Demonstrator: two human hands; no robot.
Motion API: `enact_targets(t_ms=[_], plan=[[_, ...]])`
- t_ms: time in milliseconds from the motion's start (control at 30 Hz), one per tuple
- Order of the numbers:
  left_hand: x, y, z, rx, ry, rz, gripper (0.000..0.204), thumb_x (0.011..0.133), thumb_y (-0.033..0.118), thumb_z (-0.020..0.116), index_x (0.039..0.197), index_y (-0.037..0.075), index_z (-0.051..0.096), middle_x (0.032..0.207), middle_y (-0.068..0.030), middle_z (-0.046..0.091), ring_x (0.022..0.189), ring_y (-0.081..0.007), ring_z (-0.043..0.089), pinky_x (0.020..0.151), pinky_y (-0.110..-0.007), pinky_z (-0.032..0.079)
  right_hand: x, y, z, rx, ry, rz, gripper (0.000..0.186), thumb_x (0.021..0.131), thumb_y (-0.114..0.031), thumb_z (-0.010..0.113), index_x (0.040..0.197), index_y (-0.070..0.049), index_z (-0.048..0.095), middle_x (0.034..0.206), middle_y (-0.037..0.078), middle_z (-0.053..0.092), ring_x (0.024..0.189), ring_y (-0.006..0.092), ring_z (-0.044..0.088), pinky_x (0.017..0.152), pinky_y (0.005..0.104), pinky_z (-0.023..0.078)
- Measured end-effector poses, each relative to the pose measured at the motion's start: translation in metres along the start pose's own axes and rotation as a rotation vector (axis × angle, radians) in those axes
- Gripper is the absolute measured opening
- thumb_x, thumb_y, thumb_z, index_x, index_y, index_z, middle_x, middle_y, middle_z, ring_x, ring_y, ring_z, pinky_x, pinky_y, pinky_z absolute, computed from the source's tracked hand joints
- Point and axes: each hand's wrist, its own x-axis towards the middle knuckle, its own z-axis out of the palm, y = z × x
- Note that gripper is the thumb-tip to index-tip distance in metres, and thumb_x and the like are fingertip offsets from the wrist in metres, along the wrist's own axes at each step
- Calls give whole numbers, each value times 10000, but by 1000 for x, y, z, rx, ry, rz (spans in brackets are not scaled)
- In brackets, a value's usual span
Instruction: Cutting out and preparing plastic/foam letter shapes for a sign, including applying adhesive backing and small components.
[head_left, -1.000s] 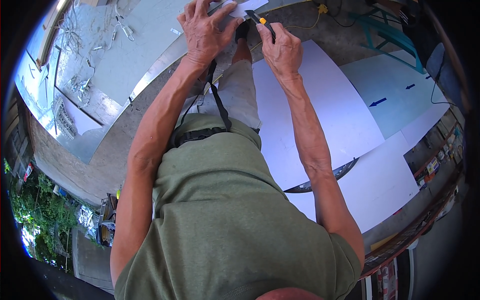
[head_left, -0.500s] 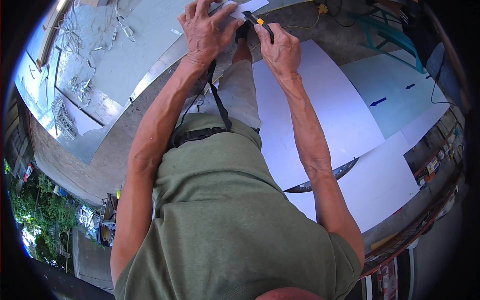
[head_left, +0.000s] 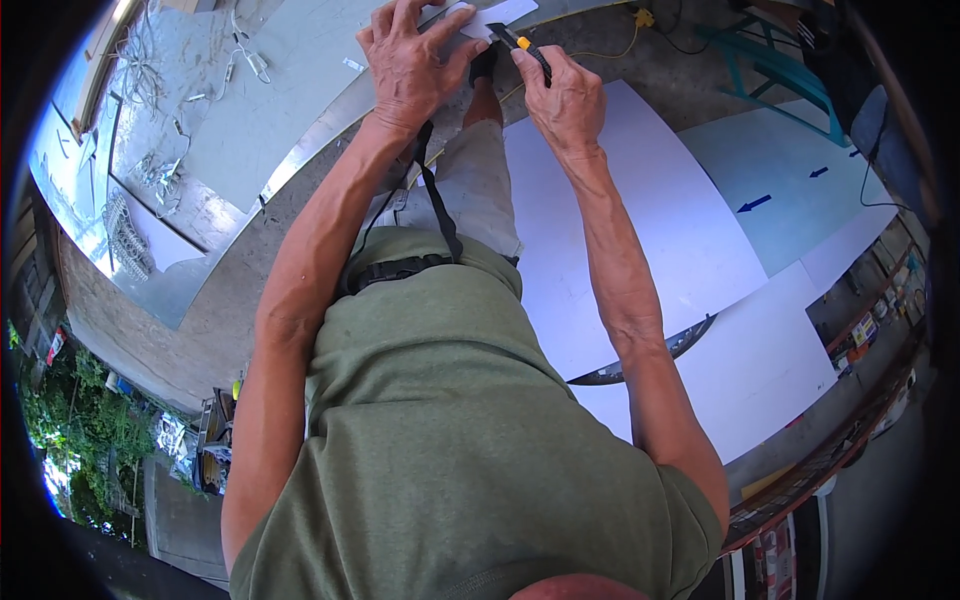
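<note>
My left hand (head_left: 410, 62) rests with spread fingers over a small white piece of sheet (head_left: 508, 16) at the table's edge, pressing it near its left part. In my right hand (head_left: 566, 98) is a utility knife (head_left: 527, 46) with a black handle and a yellow part. Its dark blade points up and left, close to the white piece's lower edge. Whether the blade touches the piece I cannot tell. The fingertips of my left hand are partly cut off by the top of the view.
A grey-topped work table (head_left: 290, 85) with tangled wires (head_left: 145, 70) and a coil (head_left: 128, 238) lies to the left. Large white sheets (head_left: 620, 230) and a pale green sheet (head_left: 800, 190) are at the right. Behind them stands a teal stool (head_left: 775, 70); a yellow cord (head_left: 615, 52) runs nearby.
My right hand and the utility knife have shifted very slightly to the right. My left hand stays in place on the white piece.
</note>
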Motion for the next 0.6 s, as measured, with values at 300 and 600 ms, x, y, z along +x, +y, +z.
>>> enact_targets(t_ms=[300, 600], plan=[[2, -1, 0, -14, 16, -2, 419, 760, 469, 866, 1140, 306, 796, 1267, 23, 607, 1172, -257, 481, 948, -449, 342, 1, -2, -5, 30, 1, 22, 356, 969, -391, 675, 830, -66, 641, 754, 114, 704, 686, 364, 694, 588, 460, 531], [2, 0, -1, 16, -8, 10, 424, 772, 475, 857, 1152, 298, 793, 1272, 16, 603, 1172, -260, 483, 955, -454, 337, -2, 0, -1, 14, 9, -9, 370, 970, -400, 670, 821, -65, 626, 759, 111, 706, 695, 372, 696, 594, 470, 533]])
